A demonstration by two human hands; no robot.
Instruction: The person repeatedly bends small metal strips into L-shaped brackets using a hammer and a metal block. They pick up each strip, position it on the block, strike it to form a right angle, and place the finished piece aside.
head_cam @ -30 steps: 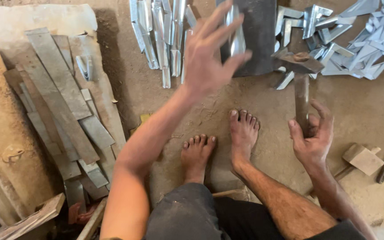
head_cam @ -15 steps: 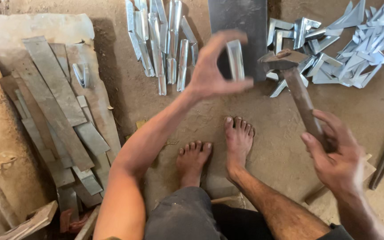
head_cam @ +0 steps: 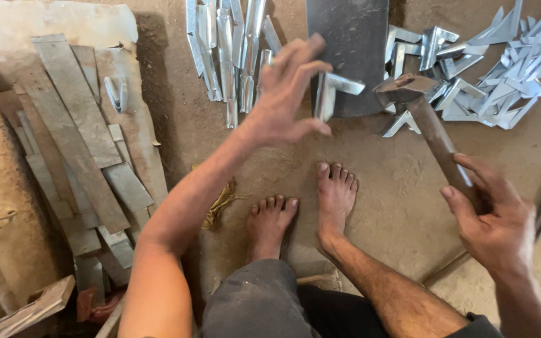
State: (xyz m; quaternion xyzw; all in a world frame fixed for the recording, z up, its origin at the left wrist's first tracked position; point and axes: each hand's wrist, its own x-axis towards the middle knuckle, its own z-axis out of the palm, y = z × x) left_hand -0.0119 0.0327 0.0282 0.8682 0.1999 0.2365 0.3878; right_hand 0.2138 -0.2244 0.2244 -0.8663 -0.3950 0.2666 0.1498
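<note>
1. Galvanised sheet metal, bent into an angle bracket (head_cam: 336,91), sits at the fingertips of the left hand (head_cam: 286,97); the fingers are loosely spread, thumb below, and whether they pinch the bracket or only touch it cannot be told.
2. That bracket lies at the lower edge of a dark steel plate (head_cam: 349,44) set on the dirt floor (head_cam: 383,206).
3. The right hand (head_cam: 493,219) has its fingers curled around the wooden handle of a hammer (head_cam: 424,116), whose head hangs just right of the bracket.
4. A pile of finished bent brackets (head_cam: 502,69) spreads to the right of the plate.
5. Straight folded metal strips (head_cam: 226,53) lie in a row to the left of the plate.
6. Longer flat metal offcuts (head_cam: 76,125) are stacked at far left.
7. Two bare feet (head_cam: 302,206) rest on the floor below the plate, between the arms.
</note>
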